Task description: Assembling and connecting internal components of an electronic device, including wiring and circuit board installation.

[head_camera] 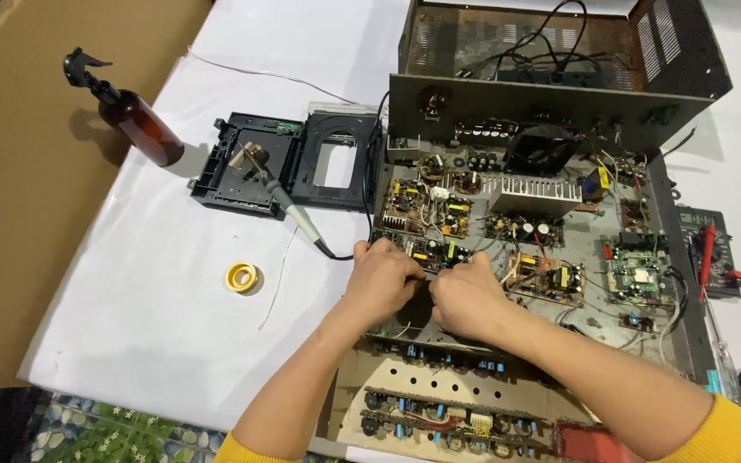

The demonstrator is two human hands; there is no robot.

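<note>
An opened electronic chassis (671, 257) lies on the table, filled with several circuit boards, a heat sink (535, 195) and wiring. My left hand (381, 281) and my right hand (466, 296) meet over a small circuit board (429, 250) at the chassis's front left. The fingers of both hands curl down onto the board's near edge and pinch at it. What lies under the fingertips is hidden. Both sleeves are yellow.
A soldering iron (289, 206) rests on a black plastic drive tray (285, 163) left of the chassis. An amber spray bottle (135, 116) stands at far left, a yellow tape roll (242, 277) nearer. A multimeter (707, 249) with red probe lies right. The chassis's metal cover (559, 69) stands behind.
</note>
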